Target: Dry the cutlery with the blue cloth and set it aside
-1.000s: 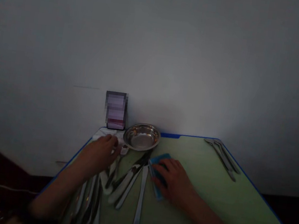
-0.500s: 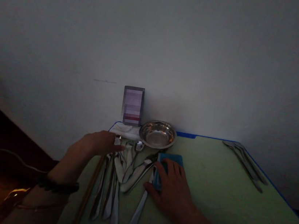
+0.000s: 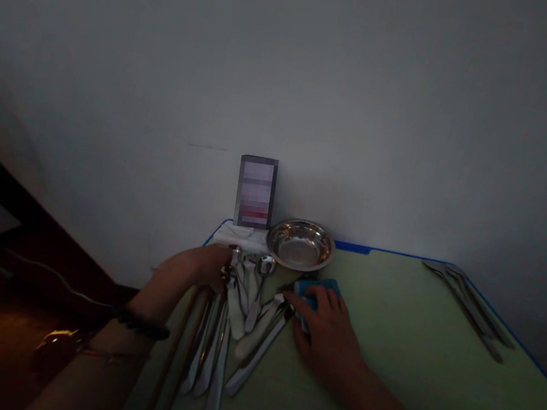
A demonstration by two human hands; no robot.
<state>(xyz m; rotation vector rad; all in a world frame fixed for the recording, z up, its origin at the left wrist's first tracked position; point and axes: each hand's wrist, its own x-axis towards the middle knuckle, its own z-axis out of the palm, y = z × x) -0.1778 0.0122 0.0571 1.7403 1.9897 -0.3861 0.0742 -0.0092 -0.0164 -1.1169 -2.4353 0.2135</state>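
A blue cloth (image 3: 314, 282), perhaps a sponge in this dim light, lies on the green tabletop (image 3: 401, 309), just right of shiny metal cutlery (image 3: 253, 313), loosely heaped, pieces overlapping, many handles pointing nearward.

No text, label or number could be read. The upright, black-framed rectangular device (image 3: 256, 191), seemingly a phone, showed a pale mauve screen (image 3: 256, 188) with a reddish band (image 3: 254, 214) near its foot, all blurred into illegible blocks.
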